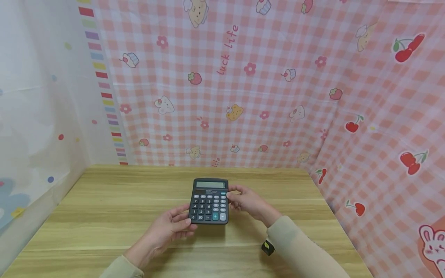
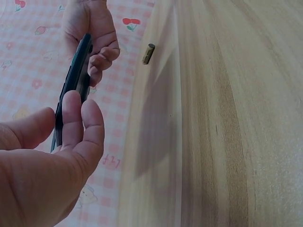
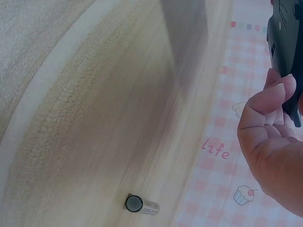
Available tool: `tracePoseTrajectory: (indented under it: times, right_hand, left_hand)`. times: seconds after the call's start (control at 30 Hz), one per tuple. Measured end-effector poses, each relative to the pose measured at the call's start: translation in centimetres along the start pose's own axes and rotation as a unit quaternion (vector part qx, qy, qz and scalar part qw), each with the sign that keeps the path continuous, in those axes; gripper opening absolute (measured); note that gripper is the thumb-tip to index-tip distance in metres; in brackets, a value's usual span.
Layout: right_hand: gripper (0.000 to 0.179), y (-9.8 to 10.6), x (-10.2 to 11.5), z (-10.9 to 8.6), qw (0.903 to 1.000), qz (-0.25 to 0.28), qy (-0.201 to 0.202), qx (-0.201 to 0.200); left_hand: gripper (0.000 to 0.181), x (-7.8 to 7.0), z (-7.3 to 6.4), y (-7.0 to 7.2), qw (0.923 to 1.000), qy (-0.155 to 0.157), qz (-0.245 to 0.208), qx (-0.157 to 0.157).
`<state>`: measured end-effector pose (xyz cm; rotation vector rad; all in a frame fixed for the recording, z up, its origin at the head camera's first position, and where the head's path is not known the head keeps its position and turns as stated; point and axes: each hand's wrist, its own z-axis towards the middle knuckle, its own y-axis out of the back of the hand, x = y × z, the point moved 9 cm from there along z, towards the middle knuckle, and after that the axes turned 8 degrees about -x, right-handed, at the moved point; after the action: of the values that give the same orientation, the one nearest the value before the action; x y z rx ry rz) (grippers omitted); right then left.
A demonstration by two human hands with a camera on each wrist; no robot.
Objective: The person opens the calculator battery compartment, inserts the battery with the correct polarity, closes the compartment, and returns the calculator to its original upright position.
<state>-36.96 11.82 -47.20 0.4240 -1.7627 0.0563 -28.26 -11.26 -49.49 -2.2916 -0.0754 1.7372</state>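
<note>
A dark calculator [image 1: 208,204] is held up over the wooden table, its keys and display facing the head camera. My left hand [image 1: 167,229] grips its lower left corner, thumb on the front and fingers behind. On the upper right edge, my right hand [image 1: 248,201] pinches it between thumb and fingers. In the left wrist view the calculator [image 2: 71,85] appears edge-on between both hands. The right wrist view catches part of its back [image 3: 286,47], with the fingers [image 3: 265,106] against it. A small cylindrical battery [image 2: 148,54] lies on the table below.
The wooden table [image 1: 114,208] meets a pink checked cloth [image 1: 215,96] at the back and right, and a white cloth [image 1: 41,96] at the left. Beside the right sleeve [image 1: 299,243] shows a small black thing [image 1: 267,248] with a yellow-green mark; its kind is unclear.
</note>
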Motion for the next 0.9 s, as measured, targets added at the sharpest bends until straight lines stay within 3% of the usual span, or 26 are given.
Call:
tracePoseTrajectory:
  times: [0.9]
  right_hand:
    - [0.034, -0.15, -0.11, 0.02, 0.9999, -0.005, 0.011, -0.007]
  left_hand:
    - [0.069, 0.3, 0.06, 0.55, 0.9993, 0.002, 0.014, -0.035]
